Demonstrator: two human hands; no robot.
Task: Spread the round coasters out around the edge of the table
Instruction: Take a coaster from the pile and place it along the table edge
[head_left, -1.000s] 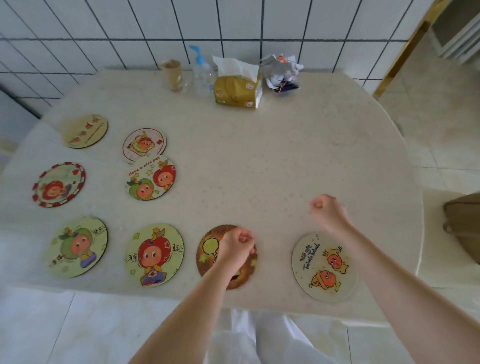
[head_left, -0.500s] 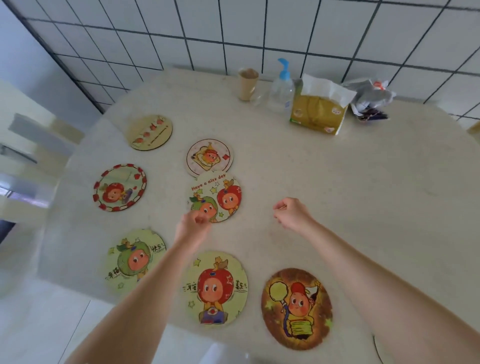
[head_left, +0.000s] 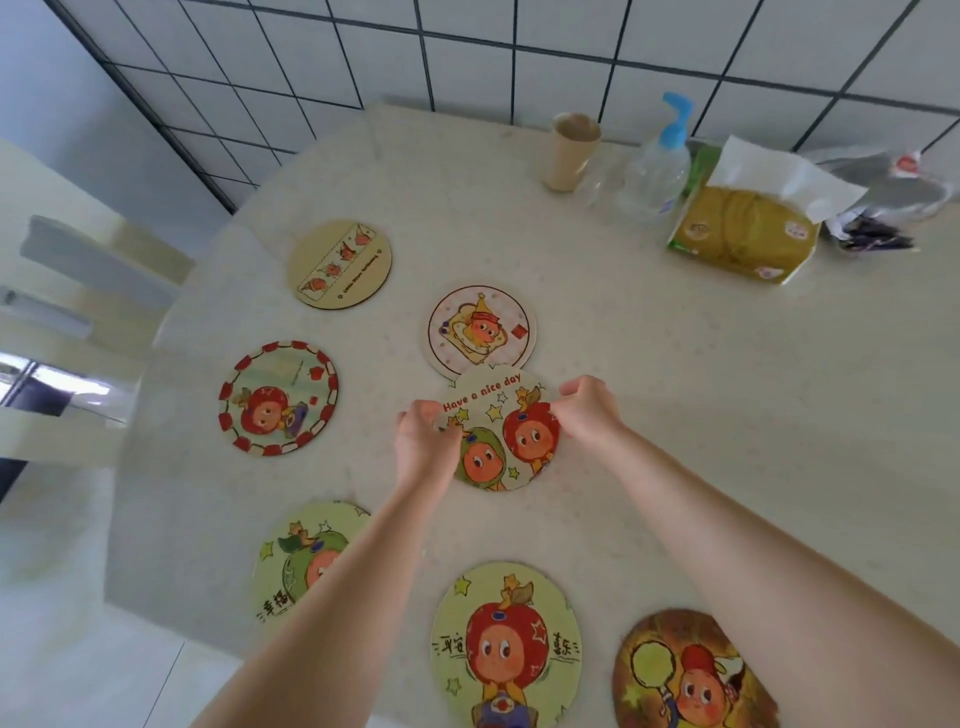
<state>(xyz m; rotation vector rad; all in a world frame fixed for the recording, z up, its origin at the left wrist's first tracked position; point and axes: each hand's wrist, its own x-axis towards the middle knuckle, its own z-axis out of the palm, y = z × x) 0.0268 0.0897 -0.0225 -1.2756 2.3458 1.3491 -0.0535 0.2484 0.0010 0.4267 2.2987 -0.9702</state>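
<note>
From the "Have a nice day" coaster (head_left: 501, 428) outward, going left to right: off to its left, near the rim of the tabletop (head_left: 727, 415), lies the red-bordered coaster (head_left: 278, 397); beyond that and further back lies the pale coaster with a row of small figures (head_left: 340, 264). Nearer me and to its left is the green-headed coaster (head_left: 304, 558), partly under my forearm. Directly behind it, touching or slightly tucked under its far edge, is the toast coaster (head_left: 480, 330). In front of it, near my edge, lies the red-headed coaster (head_left: 506, 644), and right of that the dark brown coaster (head_left: 691, 670).

Half a second ago my hands were short of it, both loosely curled and holding nothing. Now my left hand (head_left: 423, 441) pinches its left edge and my right hand (head_left: 584, 413) pinches its upper right edge, fingers curled onto the rim. I can't tell whether it has left the surface yet.

I judge this means the left and near edges are served, and this coaster and the toast one are the last sitting inland. The right side of the tabletop looks like the place for it. The cup (head_left: 569, 153), pump bottle (head_left: 657, 166) and tissue pack (head_left: 748, 228) stand far behind it by the wall.
</note>
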